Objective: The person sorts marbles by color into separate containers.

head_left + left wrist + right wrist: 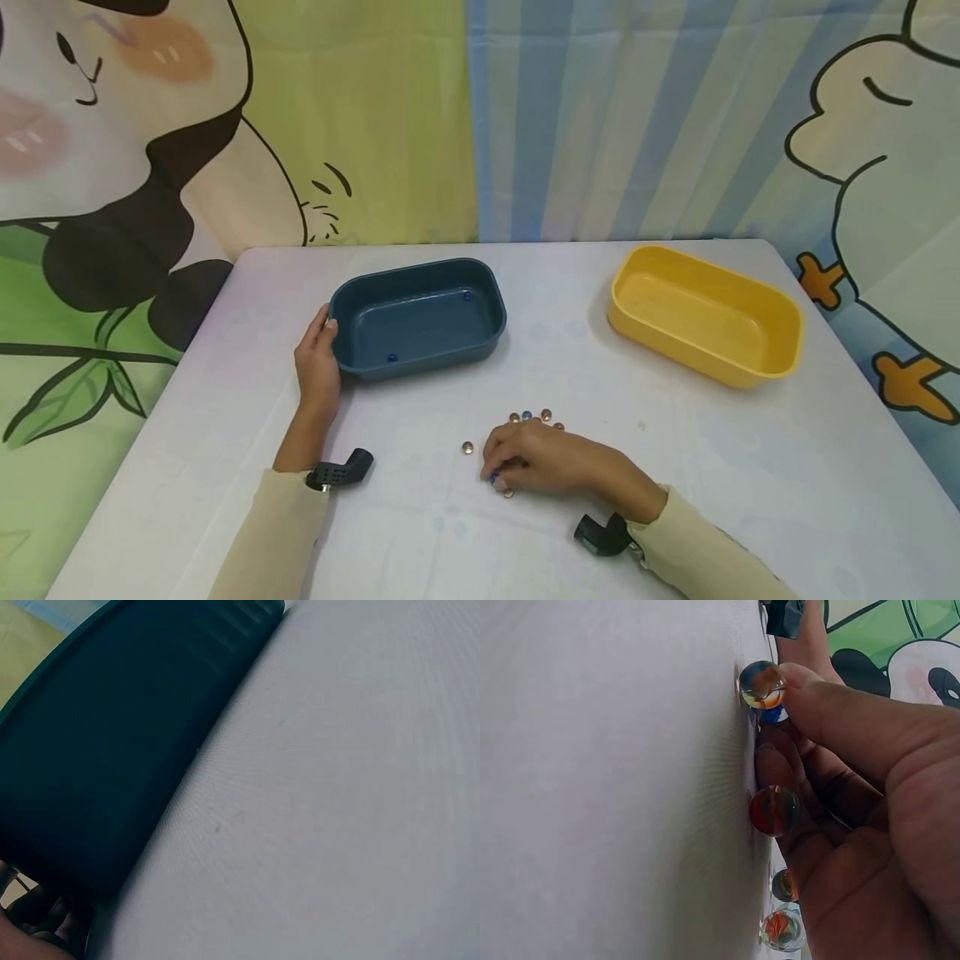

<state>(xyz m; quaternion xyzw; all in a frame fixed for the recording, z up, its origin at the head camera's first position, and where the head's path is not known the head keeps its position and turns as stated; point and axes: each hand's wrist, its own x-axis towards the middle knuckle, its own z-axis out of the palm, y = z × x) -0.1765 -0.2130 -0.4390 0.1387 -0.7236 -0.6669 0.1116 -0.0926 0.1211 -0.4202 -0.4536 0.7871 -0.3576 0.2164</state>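
Observation:
My left hand (pixel 318 371) holds the left end of a dark blue plastic bin (pixel 420 364), thumb near the rim. In the left wrist view the bin's side (pixel 112 742) hides part of the fingers. Two dark blue marbles lie inside the bin, one marble (pixel 467 296) at the back right and another marble (pixel 392 357) at the front. My right hand (pixel 551 458) is down on the table, pinching a blue marble (pixel 772 714) between thumb and finger. Close by are a clear multicoloured marble (pixel 763 685) and a reddish marble (pixel 775 811).
Several amber-toned marbles and a light blue marble (pixel 527 415) lie just beyond the right hand. A lone amber marble (pixel 467 447) sits to its left. A yellow bin (pixel 675 340) stands at the back right of the white table (pixel 420 533), before a printed curtain.

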